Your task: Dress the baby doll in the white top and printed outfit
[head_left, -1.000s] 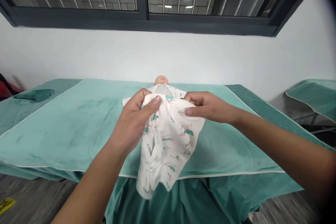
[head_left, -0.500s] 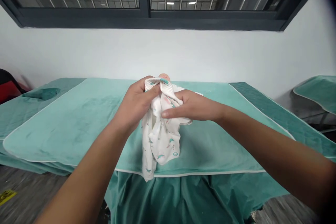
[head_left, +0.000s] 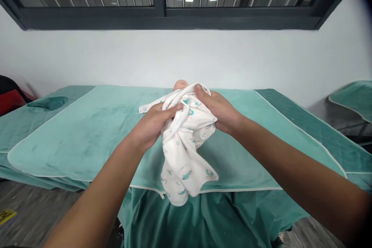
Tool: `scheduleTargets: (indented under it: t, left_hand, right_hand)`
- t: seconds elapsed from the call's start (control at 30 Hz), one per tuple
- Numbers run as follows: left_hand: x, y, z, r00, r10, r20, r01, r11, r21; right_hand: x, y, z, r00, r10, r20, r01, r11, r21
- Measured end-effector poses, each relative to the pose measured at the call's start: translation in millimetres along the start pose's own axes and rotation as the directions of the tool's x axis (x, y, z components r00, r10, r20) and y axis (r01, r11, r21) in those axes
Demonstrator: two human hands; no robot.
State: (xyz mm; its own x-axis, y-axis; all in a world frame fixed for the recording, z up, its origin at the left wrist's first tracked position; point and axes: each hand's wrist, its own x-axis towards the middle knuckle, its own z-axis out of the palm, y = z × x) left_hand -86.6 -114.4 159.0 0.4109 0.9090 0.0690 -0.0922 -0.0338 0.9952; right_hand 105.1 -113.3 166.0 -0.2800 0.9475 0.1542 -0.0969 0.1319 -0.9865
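- Two bare hands, the left (head_left: 154,124) and the right (head_left: 222,110), grip a white cotton garment with a teal-and-pink print (head_left: 186,153) above the front half of a bed (head_left: 95,139) spread with pale teal plush.
- The left hand pinches a bunched fold, thumb on top; the right hand holds the upper edge, its thumb pressed on the cloth and its fingers largely hidden behind it.
- The garment hangs between and below the hands, its long axis running from the grip toward the wearer, the lower ends overlapping the bed's front edge in view; whether they touch it, the angle does not tell.
- Directly beyond the cloth, near the bed's far edge, lies a doll with a smooth, skin-toned head (head_left: 180,84), its body mostly hidden.
- The right thumb sits closer to that head in view; the left hand is nearer the doll's outstretched white printed sleeve (head_left: 148,107), which points toward the bed's left edge.
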Motion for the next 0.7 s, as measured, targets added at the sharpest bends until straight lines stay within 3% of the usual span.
scheduleTargets:
  t: [0.1, 0.2, 0.33, 0.4, 0.5, 0.6, 0.7]
  left_hand:
    - [5, -1, -2.4, 0.995, 0.069, -0.073, -0.074, 0.995, -0.061]
    - [6, -3, -3.0, 0.998, 0.048, -0.034, -0.052, 0.993, -0.103]
    - [1, -10, -5.3, 0.995, -0.044, 0.087, 0.058, 0.984, -0.171]
    - [-3, -12, -8.5, 0.978, -0.1, 0.181, 0.127, 0.981, -0.146]
    - [-9, -13, -12.4, 0.94, -0.138, 0.311, 0.157, 0.987, -0.037]
    - [-10, -10, -11.5, 0.966, -0.081, 0.247, 0.081, 0.997, 0.01]
    - [-9, -4, -8.5, 0.991, -0.021, 0.129, 0.009, 0.996, 0.092]
  right_hand:
    - [-3, 6, -8, 0.974, 0.122, 0.19, -0.108, 0.991, -0.082]
    - [-4, 9, -12, 0.928, 0.199, 0.315, -0.157, 0.975, -0.155]
    - [-1, 12, -10, 0.992, 0.051, 0.12, -0.061, 0.994, 0.086]
    - [1, 14, -7, 0.999, 0.011, 0.052, -0.02, 0.983, 0.183]
    - [0, 16, -4, 1.0, 0.019, 0.024, -0.023, 0.983, 0.182]
    - [-5, 16, -4, 0.996, 0.035, 0.076, -0.042, 0.995, 0.088]
    - [-6, 10, -9, 0.94, 0.077, 0.333, -0.047, 0.994, -0.098]
